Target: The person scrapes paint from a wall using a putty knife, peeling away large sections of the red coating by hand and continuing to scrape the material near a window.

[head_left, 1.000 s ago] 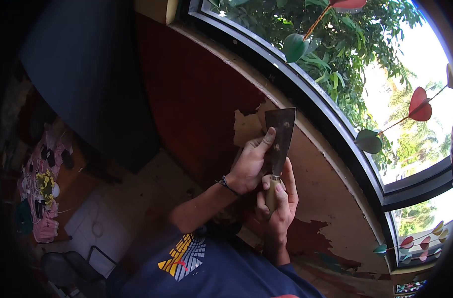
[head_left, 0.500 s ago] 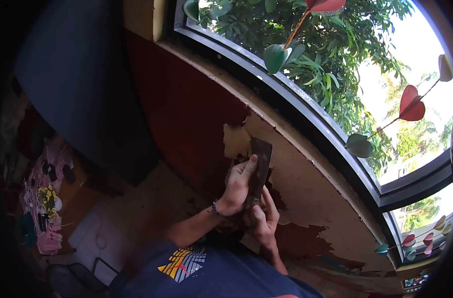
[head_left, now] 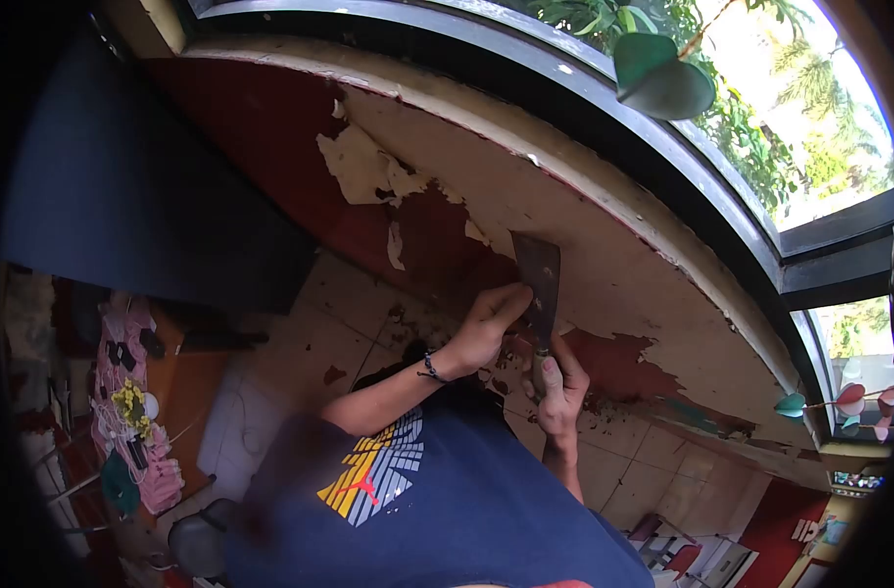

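Note:
A scraper [head_left: 540,279] with a wide dark metal blade and a pale handle stands nearly upright in view, its broad end by the bare beige part of the wall [head_left: 604,265]. My right hand [head_left: 561,392] is wrapped round the handle, thumb on top. My left hand [head_left: 491,323], with a dark bracelet at the wrist, pinches the lower left edge of the blade; its fingertips are partly hidden. Red paint [head_left: 447,235] with ragged edges lies left of the blade, and a loose pale flake [head_left: 354,167] shows higher up. Whether the blade touches the wall is unclear.
A window frame [head_left: 662,167] curves above the wall, with a green paper heart [head_left: 662,78] hanging before it. Paint chips lie on the tiled floor [head_left: 329,314]. At left are a dark panel [head_left: 143,196], a cluttered table [head_left: 187,392] and a dark chair [head_left: 200,541].
The view has swung, showing more floor and lower wall. The scraper first dropped and tilted, and now its blade's flat face shows again. Both hands have kept hold of it.

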A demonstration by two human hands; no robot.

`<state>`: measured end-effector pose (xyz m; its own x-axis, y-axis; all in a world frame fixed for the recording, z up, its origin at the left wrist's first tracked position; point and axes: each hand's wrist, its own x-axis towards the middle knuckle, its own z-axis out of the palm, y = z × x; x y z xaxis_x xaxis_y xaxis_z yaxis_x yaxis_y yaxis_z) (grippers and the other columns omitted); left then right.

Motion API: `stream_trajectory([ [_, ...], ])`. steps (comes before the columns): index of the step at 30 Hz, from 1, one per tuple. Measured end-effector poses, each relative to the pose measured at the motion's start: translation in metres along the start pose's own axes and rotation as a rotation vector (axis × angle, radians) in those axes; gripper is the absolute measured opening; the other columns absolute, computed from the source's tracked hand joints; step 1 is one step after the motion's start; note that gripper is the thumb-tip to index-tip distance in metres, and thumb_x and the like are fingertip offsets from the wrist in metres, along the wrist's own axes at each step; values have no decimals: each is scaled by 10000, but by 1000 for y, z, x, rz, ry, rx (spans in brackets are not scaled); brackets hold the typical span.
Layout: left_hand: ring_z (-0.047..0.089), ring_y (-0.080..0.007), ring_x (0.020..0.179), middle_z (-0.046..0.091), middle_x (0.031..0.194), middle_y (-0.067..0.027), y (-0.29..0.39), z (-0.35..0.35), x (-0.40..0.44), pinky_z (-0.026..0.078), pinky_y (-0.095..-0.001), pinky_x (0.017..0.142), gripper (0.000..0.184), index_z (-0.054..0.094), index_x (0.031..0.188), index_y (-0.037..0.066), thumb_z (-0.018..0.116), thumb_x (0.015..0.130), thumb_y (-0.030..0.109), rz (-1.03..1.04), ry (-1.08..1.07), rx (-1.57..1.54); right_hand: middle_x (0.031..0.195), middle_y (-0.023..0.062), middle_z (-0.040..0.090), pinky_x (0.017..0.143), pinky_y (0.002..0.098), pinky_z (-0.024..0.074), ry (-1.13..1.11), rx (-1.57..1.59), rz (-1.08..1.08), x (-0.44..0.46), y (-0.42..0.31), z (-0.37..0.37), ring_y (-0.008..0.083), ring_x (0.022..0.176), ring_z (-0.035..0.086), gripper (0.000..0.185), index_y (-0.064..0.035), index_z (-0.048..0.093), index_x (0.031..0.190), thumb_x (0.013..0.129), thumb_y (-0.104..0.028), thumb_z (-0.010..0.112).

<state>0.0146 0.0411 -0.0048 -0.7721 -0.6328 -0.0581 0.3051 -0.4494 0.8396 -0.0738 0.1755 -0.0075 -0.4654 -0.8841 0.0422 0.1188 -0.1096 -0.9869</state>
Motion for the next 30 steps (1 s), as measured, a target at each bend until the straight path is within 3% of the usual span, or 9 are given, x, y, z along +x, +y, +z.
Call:
stream_trajectory([
  [2,580,-125,881,609,977,-56,-14,7,0,481,-287,733,279,569,1038,26,427,965,254,-122,-65,-125,741,43,533,457,193,336,6,-89,-15,-5,0,-24,64,508,421,411,4,470,1277,940,-232,481],
  [9,584,-157,922,595,1033,-64,-56,37,-3,493,-327,734,301,533,1097,52,426,966,301,-262,-1,-192,724,36,533,442,187,320,-49,-104,138,-15,-7,-70,62,508,433,400,16,487,1261,930,-209,501],
  [17,593,-158,887,599,972,-50,-59,54,-5,487,-311,721,264,531,1049,66,429,967,295,-141,139,-188,759,48,546,405,181,297,-104,48,229,-8,-9,-78,64,498,435,414,0,452,1295,919,-169,489],
  [20,594,-158,876,601,962,-46,-70,55,-2,481,-307,730,263,528,1039,68,434,966,302,-59,167,-277,820,54,531,404,178,306,-170,211,291,-14,-17,-84,68,520,425,416,-16,401,1333,936,-133,440],
  [22,588,-154,881,597,960,-40,-72,59,-3,478,-306,734,259,527,1037,74,434,966,305,-45,166,-262,814,61,523,366,179,290,-237,557,438,-16,-20,-90,83,484,418,437,-27,371,1353,936,-145,427],
  [27,578,-148,885,587,942,-27,-90,61,3,473,-311,743,248,523,1043,96,431,966,314,-75,189,-442,793,60,513,339,179,273,-235,504,445,-9,-5,-95,71,432,385,443,-34,363,1362,933,-126,426],
  [30,577,-148,877,583,920,-22,-97,54,9,472,-320,745,238,521,1042,109,428,967,315,38,161,-438,775,51,502,336,180,275,-193,364,417,-7,-8,-93,56,422,376,436,-31,367,1361,935,-109,418],
])
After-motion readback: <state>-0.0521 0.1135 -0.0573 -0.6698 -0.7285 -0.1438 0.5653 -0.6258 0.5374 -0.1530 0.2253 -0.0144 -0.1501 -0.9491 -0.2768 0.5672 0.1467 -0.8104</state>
